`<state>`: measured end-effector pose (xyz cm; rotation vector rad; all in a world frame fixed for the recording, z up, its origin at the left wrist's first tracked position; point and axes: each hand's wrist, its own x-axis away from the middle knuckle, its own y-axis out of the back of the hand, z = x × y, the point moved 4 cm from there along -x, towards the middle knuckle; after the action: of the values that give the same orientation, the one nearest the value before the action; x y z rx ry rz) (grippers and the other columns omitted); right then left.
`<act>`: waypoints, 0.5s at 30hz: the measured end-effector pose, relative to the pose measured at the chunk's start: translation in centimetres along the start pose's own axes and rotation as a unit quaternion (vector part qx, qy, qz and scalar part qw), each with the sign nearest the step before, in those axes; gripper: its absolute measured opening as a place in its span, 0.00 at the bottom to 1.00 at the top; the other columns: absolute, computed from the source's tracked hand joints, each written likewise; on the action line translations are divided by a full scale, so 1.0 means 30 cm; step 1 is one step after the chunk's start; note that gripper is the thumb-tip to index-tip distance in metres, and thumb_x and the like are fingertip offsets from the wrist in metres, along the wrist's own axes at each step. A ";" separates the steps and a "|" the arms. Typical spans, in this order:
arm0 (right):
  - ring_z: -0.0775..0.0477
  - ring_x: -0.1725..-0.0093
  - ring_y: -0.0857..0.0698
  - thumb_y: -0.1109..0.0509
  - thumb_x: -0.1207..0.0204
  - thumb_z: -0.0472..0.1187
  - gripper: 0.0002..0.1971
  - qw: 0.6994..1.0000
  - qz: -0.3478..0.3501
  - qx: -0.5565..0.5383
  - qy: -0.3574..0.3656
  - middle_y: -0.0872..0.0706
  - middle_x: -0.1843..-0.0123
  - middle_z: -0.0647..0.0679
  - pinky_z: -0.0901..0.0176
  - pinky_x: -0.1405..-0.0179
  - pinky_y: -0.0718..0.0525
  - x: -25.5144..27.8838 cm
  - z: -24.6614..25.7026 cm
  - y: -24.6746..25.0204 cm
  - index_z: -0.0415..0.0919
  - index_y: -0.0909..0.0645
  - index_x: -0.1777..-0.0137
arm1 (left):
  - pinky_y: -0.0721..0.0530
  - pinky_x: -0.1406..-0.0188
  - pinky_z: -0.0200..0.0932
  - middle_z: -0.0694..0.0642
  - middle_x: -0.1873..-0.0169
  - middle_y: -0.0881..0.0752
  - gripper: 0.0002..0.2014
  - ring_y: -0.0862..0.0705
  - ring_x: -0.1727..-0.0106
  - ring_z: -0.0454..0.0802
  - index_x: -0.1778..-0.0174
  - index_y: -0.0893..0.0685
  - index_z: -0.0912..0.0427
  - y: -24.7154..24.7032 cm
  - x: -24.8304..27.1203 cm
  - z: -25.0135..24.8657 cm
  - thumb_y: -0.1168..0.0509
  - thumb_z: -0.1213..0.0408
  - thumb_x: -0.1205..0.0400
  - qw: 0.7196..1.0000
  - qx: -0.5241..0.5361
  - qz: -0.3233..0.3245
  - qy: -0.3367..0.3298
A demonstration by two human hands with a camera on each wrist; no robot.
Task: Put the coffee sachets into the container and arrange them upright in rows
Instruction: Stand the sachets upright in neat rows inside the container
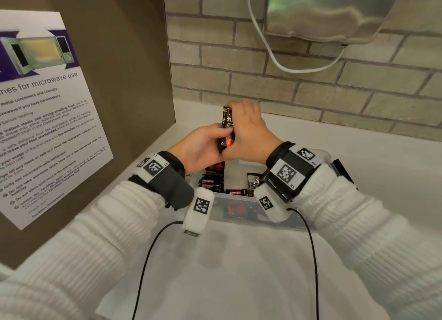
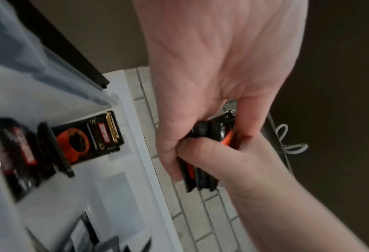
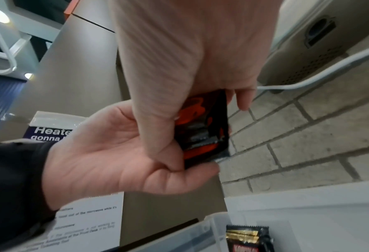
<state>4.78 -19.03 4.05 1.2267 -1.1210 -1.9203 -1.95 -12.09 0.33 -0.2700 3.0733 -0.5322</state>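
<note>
At frame centre, above the clear container on the counter, both the left hand and right hand clasp a small stack of coffee sachets, apparently squaring it; next, lowering it upright beside the sachets already inside.

Both forearms enter from the lower corners of the head view and converge at frame centre — white ribbed sleeves, dark wrist straps with tag markers. Left hand sits centre-left, palm turned toward the right, thumb and fingers curled in a pinch at the lower end of what both hands hold. Right hand is just right of it and slightly higher, back of hand to the camera, fingers wrapped over the top. The two hands touch at the thumbs — left thumb tucked under the right palm in the right-wrist view.
</note>
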 end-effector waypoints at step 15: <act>0.35 0.54 0.11 0.34 0.21 0.34 0.05 0.932 0.190 -0.263 -0.163 0.16 0.50 0.36 0.43 0.52 0.12 0.022 -0.103 -0.022 0.39 0.24 0.47 | 0.22 0.35 0.41 0.55 0.39 0.19 0.26 0.21 0.36 0.50 0.31 0.32 0.57 0.059 -0.015 0.019 0.32 0.52 0.22 0.871 -0.484 0.030 0.081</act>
<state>7.33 -20.29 2.53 0.3779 -0.8308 -1.9703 -1.77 -10.57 -0.82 -0.1185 3.1831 1.0841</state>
